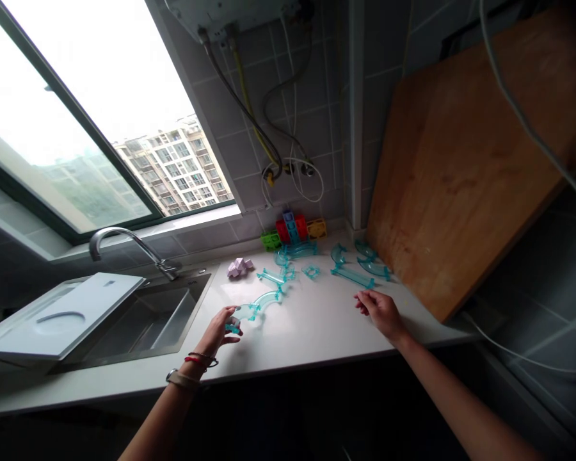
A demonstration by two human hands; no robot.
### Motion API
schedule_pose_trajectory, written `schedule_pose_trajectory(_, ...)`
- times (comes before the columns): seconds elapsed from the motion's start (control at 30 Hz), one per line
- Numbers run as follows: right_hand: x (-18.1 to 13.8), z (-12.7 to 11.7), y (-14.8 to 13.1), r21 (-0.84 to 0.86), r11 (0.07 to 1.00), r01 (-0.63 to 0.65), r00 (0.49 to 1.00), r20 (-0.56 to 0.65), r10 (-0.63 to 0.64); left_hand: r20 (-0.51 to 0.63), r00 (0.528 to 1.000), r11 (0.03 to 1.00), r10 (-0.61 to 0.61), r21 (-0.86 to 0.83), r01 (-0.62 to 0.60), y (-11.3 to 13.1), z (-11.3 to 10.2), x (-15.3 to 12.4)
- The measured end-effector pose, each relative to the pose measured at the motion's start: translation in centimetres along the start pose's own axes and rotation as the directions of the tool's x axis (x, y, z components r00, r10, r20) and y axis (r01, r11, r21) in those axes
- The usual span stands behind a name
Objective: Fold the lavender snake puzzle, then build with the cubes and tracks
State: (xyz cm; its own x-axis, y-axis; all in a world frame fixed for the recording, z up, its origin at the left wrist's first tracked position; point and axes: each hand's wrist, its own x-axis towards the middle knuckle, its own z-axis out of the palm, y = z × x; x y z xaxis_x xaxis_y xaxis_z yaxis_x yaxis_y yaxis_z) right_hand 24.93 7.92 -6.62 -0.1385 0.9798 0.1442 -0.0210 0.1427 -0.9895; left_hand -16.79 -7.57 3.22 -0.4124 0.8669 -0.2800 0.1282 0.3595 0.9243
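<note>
My left hand [224, 330] grips a translucent teal curved track piece [244, 312] near the counter's front, its fingers partly around the end. This piece meets another curved track piece [267, 298], which runs up to a straight one [271, 276]. Small teal connector pieces [311, 272] lie behind them. At the right, my right hand [380, 314] is closed in a loose fist over the counter, with nothing showing in its fingers. Just beyond it lies a long straight teal track piece [352, 277]. More curved teal pieces [373, 267] rest by the wooden board.
Red, green, yellow and blue blocks [295, 227] stand against the back wall. A pale purple faceted object [240, 267] sits left of the track. Further left are the sink [148, 326], faucet [129, 237] and a white panel [72, 314]. A large wooden board [461, 160] leans at right.
</note>
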Motion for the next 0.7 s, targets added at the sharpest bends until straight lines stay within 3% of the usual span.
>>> schedule_pose_trajectory(0.7, -0.3, 0.1, 0.1, -0.181, 0.983, 0.032, 0.999, 0.025, -0.028, 0.064, 0.996, 0.990, 0.055, -0.133, -0.046, -1.4, 1.0, -4.0)
